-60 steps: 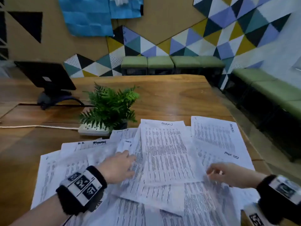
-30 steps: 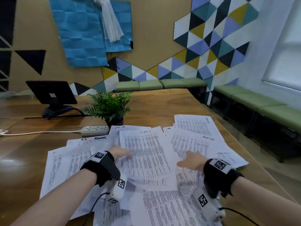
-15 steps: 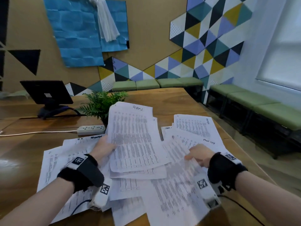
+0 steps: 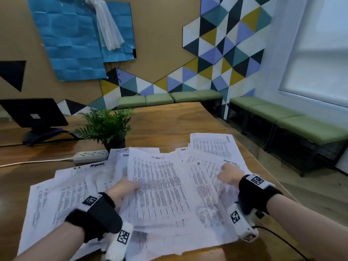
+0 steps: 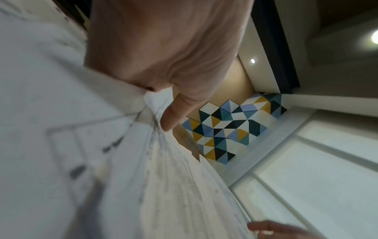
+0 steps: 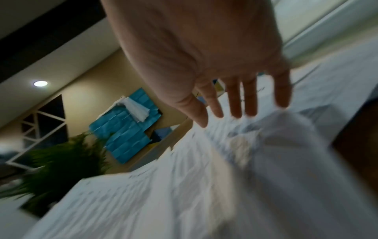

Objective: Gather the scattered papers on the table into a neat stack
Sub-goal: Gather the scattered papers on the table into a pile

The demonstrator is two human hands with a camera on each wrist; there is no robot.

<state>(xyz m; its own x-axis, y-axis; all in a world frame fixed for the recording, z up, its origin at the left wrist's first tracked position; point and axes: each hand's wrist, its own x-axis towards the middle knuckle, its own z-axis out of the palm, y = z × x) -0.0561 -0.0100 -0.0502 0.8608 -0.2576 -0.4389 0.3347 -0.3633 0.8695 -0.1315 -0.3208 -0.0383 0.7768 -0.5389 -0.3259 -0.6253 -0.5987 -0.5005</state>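
**A:** Where do we stand with the papers (image 4: 165, 187)?

**B:** They lie fanned across the near half of the desk (image 4: 169, 123), overlapping at many angles, from about nine o'clock round to two o'clock of our hands. One sheet (image 4: 211, 146) sits apart at one o'clock, only its near edge tucked under the others. So we judge the gathering barely begun.

**A:** And our left hand (image 4: 123, 188)?

**B:** Its grip holds the left edge of the top sheets: in the left wrist view the thumb (image 5: 175, 111) lies over the paper edge with the fingers hidden beneath. We think it holds there to anchor the middle bundle, so that loose sheets can be pulled toward it.

**A:** The right hand (image 4: 229, 175)?

**B:** Wide grip, holding nothing. In the right wrist view its fingers (image 6: 235, 100) are spread and straight over the sheets at three o'clock; whether they touch the paper, we cannot tell through the blur. Flat fingers suit sliding thin sheets inward, which is probably why we keep them so.

**A:** Anything in our way?

**B:** The plant (image 4: 105, 125) and the power strip (image 4: 90, 156) stand at eleven o'clock, just beyond the far edges of the paper. We should draw sheets toward us, not push them out.
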